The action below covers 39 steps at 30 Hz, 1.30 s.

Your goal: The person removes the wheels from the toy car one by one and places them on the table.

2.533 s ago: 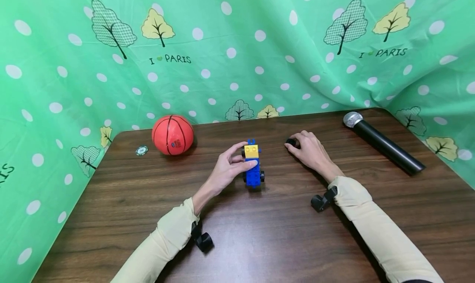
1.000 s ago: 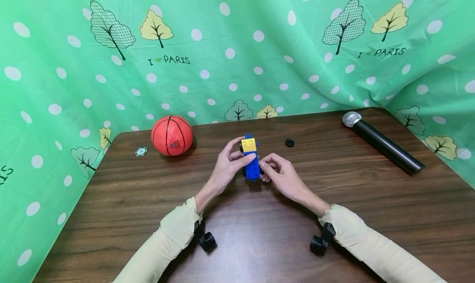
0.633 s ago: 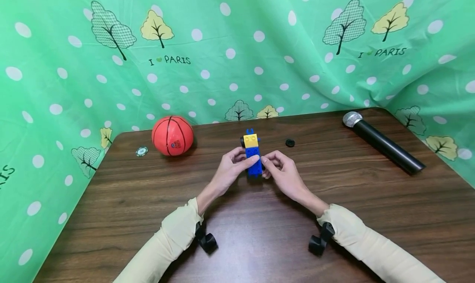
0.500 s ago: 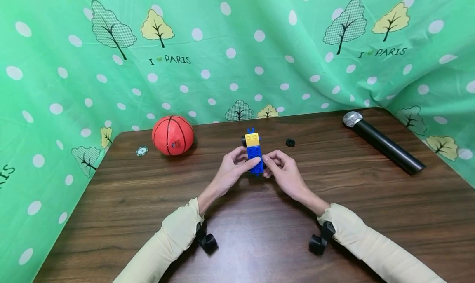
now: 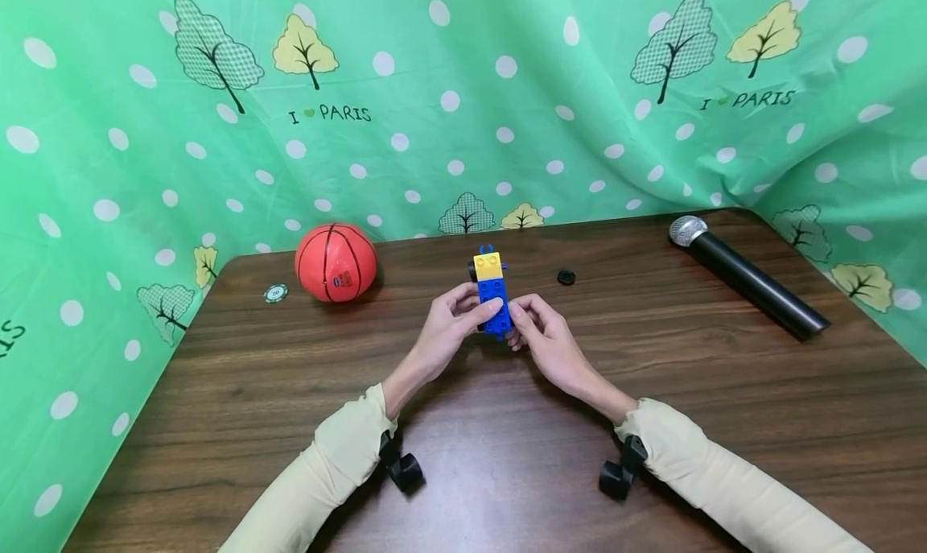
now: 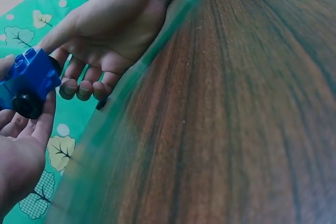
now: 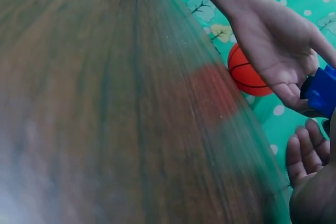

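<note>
Blue-and-yellow plastic block vehicle [image 5: 492,288]: left hand [image 5: 443,332] is gripping it; right hand [image 5: 554,340] is pinching its round black wheel [image 6: 55,66]; excessive sideways pushing may be risking breakage.

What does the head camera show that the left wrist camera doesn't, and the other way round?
Only the head view shows the red ball, the poker chip and the yellow block. Only the left wrist view shows the palm of the right hand and the round face of a black wheel on the blue block. Both show the blue block, right hand, left hand, wooden table and green curtain.
</note>
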{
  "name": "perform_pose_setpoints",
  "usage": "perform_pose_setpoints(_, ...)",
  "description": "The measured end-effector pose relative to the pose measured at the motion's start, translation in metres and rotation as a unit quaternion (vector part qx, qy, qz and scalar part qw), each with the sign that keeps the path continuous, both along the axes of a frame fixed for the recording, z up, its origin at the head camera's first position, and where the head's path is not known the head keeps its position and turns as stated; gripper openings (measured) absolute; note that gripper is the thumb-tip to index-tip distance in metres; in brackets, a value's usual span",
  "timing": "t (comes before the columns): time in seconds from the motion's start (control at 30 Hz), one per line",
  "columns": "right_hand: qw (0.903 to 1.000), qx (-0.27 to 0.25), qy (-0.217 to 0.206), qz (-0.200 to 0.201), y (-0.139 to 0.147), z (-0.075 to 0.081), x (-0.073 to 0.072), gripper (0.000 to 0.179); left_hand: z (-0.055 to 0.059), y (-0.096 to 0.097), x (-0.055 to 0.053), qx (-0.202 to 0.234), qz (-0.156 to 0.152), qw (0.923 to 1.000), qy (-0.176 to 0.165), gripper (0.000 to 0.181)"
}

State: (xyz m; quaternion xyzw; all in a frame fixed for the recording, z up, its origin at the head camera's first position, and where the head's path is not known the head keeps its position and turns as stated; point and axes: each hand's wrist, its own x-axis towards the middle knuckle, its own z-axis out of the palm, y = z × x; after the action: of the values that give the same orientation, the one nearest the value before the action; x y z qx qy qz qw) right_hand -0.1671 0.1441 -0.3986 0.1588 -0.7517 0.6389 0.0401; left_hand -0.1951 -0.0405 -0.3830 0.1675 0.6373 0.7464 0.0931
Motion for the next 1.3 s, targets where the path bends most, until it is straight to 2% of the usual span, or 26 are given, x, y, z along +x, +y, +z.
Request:
perform_pose_setpoints(0.2,0.999,-0.004,0.038,-0.024,-0.003,-0.002,0.001,0.023,0.001,-0.001,-0.001,0.004,-0.004,0.9999,-0.009,0.037)
perform_pose_setpoints(0.43,0.9954,0.008,0.086,-0.04,0.0,-0.002,0.003,0.015,0.007,-0.003,0.001,-0.026,-0.022,0.9994,0.011,0.034)
perform_pose_setpoints(0.77,0.9854,0.077,0.149,-0.029,0.003,-0.003,0.001,0.008,0.006,-0.006,0.001,-0.023,-0.04,0.9989,-0.009,0.036)
perform_pose_setpoints(0.87,0.9843,0.086,0.153,-0.021,0.004,-0.003,0.001,0.009,0.007,-0.007,0.001,-0.016,-0.051,0.9984,-0.018,0.038)
perform_pose_setpoints(1.1,0.9893,0.08,0.122,0.013,0.005,-0.003,0.0,0.008,0.006,-0.012,-0.001,-0.008,-0.071,0.9965,-0.043,0.044)
perform_pose_setpoints(1.3,0.9887,0.065,0.13,0.039,0.007,-0.004,-0.001,0.007,0.008,-0.017,-0.003,0.001,-0.087,0.9945,-0.059,0.048)
